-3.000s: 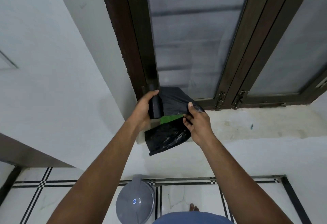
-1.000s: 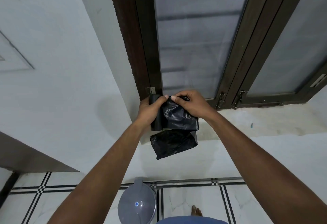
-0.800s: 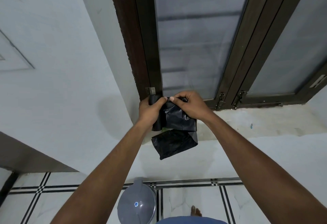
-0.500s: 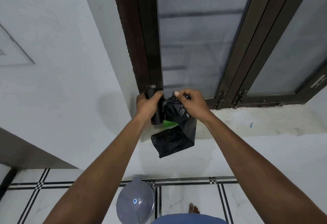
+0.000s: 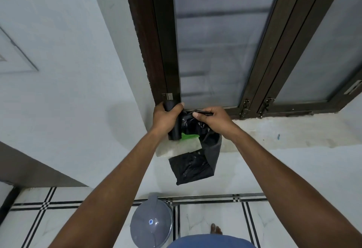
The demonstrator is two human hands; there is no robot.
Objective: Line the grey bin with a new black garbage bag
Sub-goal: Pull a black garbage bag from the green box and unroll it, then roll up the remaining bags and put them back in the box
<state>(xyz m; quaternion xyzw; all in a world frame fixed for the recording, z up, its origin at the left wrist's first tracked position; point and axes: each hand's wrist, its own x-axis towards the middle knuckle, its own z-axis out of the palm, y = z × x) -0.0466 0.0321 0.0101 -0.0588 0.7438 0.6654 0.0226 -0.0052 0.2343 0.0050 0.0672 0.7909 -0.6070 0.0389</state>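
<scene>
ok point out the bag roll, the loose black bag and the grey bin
bag roll (image 5: pixel 175 130), head view, lower part below the left hand
loose black bag (image 5: pixel 193 167), head view, hanging lower panel
grey bin (image 5: pixel 151 223), head view, domed lid

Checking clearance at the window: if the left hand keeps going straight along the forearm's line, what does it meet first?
Probably the dark window frame. The left hand, gripping the bag roll, already sits at the frame's lower corner by the hinge. The gap between them can't be judged from this single view.
</scene>
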